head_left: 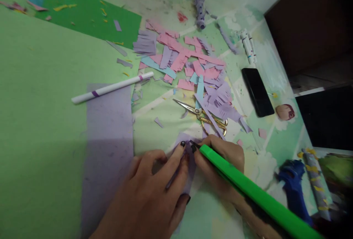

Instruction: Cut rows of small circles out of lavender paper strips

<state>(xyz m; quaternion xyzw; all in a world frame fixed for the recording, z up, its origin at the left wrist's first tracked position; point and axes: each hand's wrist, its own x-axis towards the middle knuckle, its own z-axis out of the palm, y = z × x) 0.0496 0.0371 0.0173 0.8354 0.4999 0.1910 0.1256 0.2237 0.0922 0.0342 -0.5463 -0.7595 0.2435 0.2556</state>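
Note:
My right hand [220, 165] is closed round a bright green craft knife [248, 189], its dark tip touching a small piece of lilac paper [185, 141]. My left hand [154, 191] lies on that paper with fingers pressed down, the index fingertip right beside the knife tip. Gold-handled scissors [202, 116] lie just beyond the hands, partly under lilac strips.
A heap of pink, lilac and blue paper strips [190, 66] covers the middle. A lilac sheet [107, 136] and a white rolled paper stick [110, 87] lie left, green card [91, 14] far left. A black phone [257, 92], blue tool [293, 187] and rolled paper tubes [200, 9] lie right and beyond.

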